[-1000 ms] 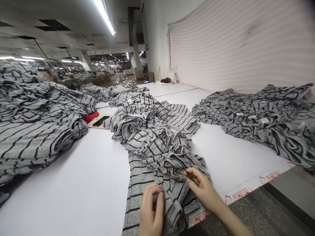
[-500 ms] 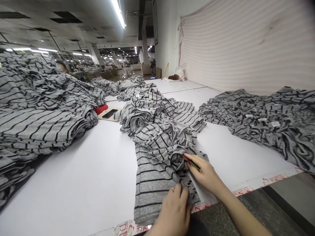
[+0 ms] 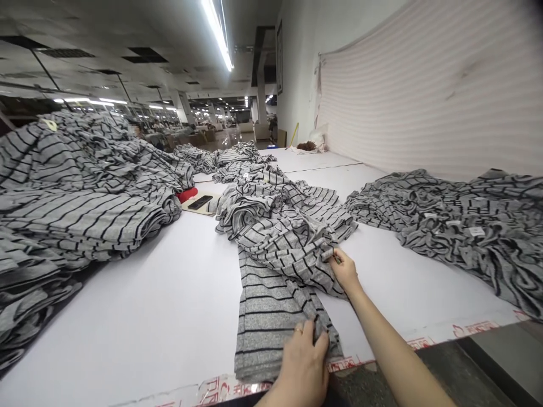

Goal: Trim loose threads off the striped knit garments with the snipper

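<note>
A grey knit garment with black stripes lies lengthwise on the white table, bunched at its far end and flat near me. My left hand is at the near hem, pinching the fabric edge between fingers and thumb. My right hand rests beside a rolled cuff of the garment, fingers closed. A small dark tip shows at those fingers; the rest of the small green tool is hidden by the hand.
Heaped striped garments fill the left of the table, and another heap lies at right. A phone sits on a beige board beside red cloth. The table's near edge bears red-printed tape, above a grey floor.
The garment's near part has opened out flat. My left hand has moved down to the hem, my right hand has moved up the garment, and the view has tilted slightly.
</note>
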Motion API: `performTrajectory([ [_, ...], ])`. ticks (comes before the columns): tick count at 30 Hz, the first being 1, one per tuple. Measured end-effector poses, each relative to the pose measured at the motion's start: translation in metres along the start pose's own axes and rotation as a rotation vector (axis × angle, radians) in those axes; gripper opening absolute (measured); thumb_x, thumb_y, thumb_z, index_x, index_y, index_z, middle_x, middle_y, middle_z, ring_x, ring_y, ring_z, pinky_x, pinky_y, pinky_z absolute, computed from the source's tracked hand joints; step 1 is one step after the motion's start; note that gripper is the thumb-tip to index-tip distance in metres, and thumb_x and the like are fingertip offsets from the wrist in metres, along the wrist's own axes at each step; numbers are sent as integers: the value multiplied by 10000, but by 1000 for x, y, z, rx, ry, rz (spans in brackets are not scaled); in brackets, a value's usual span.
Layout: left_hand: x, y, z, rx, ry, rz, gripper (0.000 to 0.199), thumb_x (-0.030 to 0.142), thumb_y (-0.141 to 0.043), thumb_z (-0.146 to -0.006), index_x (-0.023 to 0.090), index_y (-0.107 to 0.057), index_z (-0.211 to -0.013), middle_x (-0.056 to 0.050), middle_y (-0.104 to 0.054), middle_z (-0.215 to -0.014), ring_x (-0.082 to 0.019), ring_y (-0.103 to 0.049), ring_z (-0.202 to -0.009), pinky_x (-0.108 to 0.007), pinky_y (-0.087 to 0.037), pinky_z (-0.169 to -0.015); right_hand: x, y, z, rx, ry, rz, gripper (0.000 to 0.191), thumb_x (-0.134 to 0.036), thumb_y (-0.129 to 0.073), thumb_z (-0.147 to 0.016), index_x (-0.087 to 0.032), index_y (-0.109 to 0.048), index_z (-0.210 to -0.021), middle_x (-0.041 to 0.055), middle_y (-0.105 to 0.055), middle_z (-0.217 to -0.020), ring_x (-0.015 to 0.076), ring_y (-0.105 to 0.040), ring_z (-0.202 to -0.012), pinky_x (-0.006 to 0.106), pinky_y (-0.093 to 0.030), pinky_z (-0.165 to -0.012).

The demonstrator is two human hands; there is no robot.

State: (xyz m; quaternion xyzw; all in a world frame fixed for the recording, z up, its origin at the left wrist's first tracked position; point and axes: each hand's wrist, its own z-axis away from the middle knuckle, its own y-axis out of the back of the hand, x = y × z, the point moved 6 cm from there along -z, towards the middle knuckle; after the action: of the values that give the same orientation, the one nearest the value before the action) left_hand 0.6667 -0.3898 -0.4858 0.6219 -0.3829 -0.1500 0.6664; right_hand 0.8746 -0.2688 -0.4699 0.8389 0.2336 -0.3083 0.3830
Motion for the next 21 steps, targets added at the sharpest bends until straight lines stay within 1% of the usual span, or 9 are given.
performTrajectory([
  [2,5,-3,3,105,-27,-4,562,118,-528,-727,185,-497,-1285,-211,-471,-1377,-390,-520,-1141,-529,-481,-848,-8,4,15,3,10,-26,292,-415,-510,-946,-141,-608,-915,21,-635,-850,159,-620,-769,329,-515,-710],
  [4,10,-2,9,171,-51,53,599,91,-504,-742,158,-447,-1335,-211,-415,-1434,-378,-481,-1207,-554,-443,-925,-18,12,26,-11,19,-41,338,-461,-465,-940,-158,-610,-906,41,-645,-855,187,-620,-814,344,-503,-744],
  [7,4,15,24,260,-22,210,532,86,-464,-789,158,-446,-1316,-181,-453,-1409,-314,-452,-1262,-509,-423,-996,-34,26,33,-55,31,-35,341,-487,-464,-900,-185,-622,-911,69,-663,-900,224,-619,-870,356,-490,-788],
  [10,-24,41,46,374,64,285,351,154,-448,-861,200,-520,-1201,-150,-527,-1329,-288,-480,-1239,-499,-433,-994,-49,38,35,-109,47,-8,280,-449,-518,-865,-199,-636,-912,75,-664,-923,231,-621,-875,355,-487,-794],
  [12,-52,56,66,458,147,260,306,204,-465,-878,223,-530,-1177,-126,-547,-1295,-290,-490,-1222,-514,-426,-990,-57,43,37,-133,46,13,245,-421,-540,-850,-205,-643,-904,75,-659,-921,231,-621,-855,352,-489,-777],
  [14,-79,65,85,518,236,206,289,258,-496,-871,236,-544,-1155,-110,-559,-1263,-302,-499,-1197,-533,-426,-974,-63,45,40,-147,33,30,220,-404,-555,-838,-210,-645,-891,70,-655,-912,231,-619,-833,352,-488,-760],
  [17,-106,66,105,494,325,164,254,314,-519,-858,260,-574,-1100,-88,-581,-1202,-306,-528,-1144,-538,-449,-928,-71,50,47,-157,0,30,209,-403,-565,-833,-211,-627,-885,56,-658,-863,228,-618,-798,345,-491,-732],
  [19,-114,64,111,469,353,184,237,326,-507,-863,271,-578,-1083,-79,-584,-1187,-299,-532,-1137,-528,-457,-916,-77,56,57,-160,-22,9,216,-410,-537,-859,-207,-605,-892,53,-662,-841,220,-622,-778,326,-501,-705],
  [21,-118,64,115,489,399,233,257,320,-480,-872,265,-553,-1112,-84,-568,-1207,-292,-521,-1153,-517,-451,-930,-87,62,72,-171,-32,-22,223,-408,-497,-892,-207,-592,-876,57,-662,-831,211,-624,-763,305,-510,-679],
])
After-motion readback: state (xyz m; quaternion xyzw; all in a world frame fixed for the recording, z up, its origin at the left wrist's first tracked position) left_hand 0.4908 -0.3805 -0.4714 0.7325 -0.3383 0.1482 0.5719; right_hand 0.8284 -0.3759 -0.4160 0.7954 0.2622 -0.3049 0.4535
